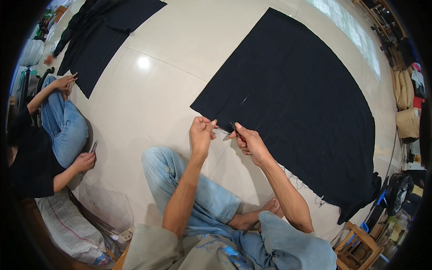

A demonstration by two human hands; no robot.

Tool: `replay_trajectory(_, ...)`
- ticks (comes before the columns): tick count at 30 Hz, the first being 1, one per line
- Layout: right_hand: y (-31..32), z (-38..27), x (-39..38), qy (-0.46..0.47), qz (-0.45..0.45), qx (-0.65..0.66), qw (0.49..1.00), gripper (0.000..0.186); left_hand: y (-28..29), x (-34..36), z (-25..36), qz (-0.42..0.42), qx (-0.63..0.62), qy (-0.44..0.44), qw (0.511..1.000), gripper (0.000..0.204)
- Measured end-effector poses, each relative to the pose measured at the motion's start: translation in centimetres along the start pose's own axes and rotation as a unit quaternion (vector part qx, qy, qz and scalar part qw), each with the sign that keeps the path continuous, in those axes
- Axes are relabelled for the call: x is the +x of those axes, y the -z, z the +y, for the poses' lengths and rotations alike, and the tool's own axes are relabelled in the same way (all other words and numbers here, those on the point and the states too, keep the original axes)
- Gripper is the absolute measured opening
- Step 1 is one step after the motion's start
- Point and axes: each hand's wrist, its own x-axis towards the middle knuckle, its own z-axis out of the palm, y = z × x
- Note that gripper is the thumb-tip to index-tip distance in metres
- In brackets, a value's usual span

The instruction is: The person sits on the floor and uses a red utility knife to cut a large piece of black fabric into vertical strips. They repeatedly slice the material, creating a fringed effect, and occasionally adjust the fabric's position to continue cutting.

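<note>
A large piece of black cloth (299,103) lies spread on the floor in front of me, its near edge frayed with loose threads. My left hand (202,134) is closed, thumb and fingers pinching the cloth's near edge by its left corner. Just to the right, my right hand (250,141) is wrapped around a small pair of thread snips (232,125). Their dark tips point toward the cloth's edge and my left hand, and most of the handle is hidden in my palm.
On the left sits another person (67,128) with snips in one hand, touching a second black cloth (105,36). A white woven sack (72,229) lies at the lower left. A wooden stool (357,247) stands at the lower right, and bags (407,121) line the right side.
</note>
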Motion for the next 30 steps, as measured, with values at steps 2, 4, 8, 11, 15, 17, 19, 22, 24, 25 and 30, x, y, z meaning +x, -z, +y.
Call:
replay_trajectory(2, -0.2, 0.2, 0.4, -0.002, -0.005, -0.011, 1.0, 0.049, 0.5, -0.8, 0.1, 0.016, -0.007, 0.017, 1.0, 0.024)
replay_trajectory(4, -0.5, 0.5, 1.2, -0.001, -0.011, -0.032, 0.999, 0.049, 0.9, -1.2, 0.0, 0.022, -0.014, 0.015, 1.0, 0.02)
replay_trajectory(8, -1.3, 0.8, 3.6, 0.004, -0.027, -0.107, 0.994, 0.047, 0.8, -1.3, -1.3, 0.014, -0.002, -0.056, 0.998, 0.013)
replay_trajectory(11, -1.8, 0.6, 5.1, -0.004, -0.039, -0.162, 0.986, 0.046, 0.5, -1.2, -2.1, 0.019, 0.022, -0.113, 0.993, 0.009)
replay_trajectory(15, -2.1, 1.0, 6.7, 0.068, -0.063, -0.294, 0.951, 0.042, 0.5, -1.1, -2.5, 0.031, 0.033, -0.141, 0.989, 0.005)
replay_trajectory(17, -1.9, 1.6, 7.5, 0.126, -0.064, -0.355, 0.924, 0.04, 0.4, -1.2, -2.4, 0.03, 0.031, -0.138, 0.99, 0.005)
replay_trajectory(19, -2.0, 2.3, 8.3, 0.182, -0.064, -0.41, 0.892, 0.038, 0.4, -1.2, -2.4, 0.03, 0.033, -0.136, 0.99, 0.005)
replay_trajectory(22, -1.7, 3.5, 9.4, 0.253, -0.062, -0.468, 0.844, 0.035, 0.4, -1.2, -2.3, 0.034, 0.037, -0.13, 0.99, 0.005)
replay_trajectory(24, -1.3, 4.5, 10.1, 0.285, -0.064, -0.473, 0.831, 0.034, 0.1, -1.4, -1.8, 0.038, 0.031, -0.123, 0.991, 0.006)
replay_trajectory(25, -1.2, 4.6, 10.2, 0.296, -0.066, -0.472, 0.828, 0.033, 0.2, -1.4, -2.0, 0.036, 0.035, -0.131, 0.99, 0.005)
replay_trajectory(30, -2.4, 2.1, 8.2, 0.166, -0.092, -0.394, 0.899, 0.03, 1.0, -1.1, -2.9, 0.04, 0.035, -0.137, 0.989, 0.006)
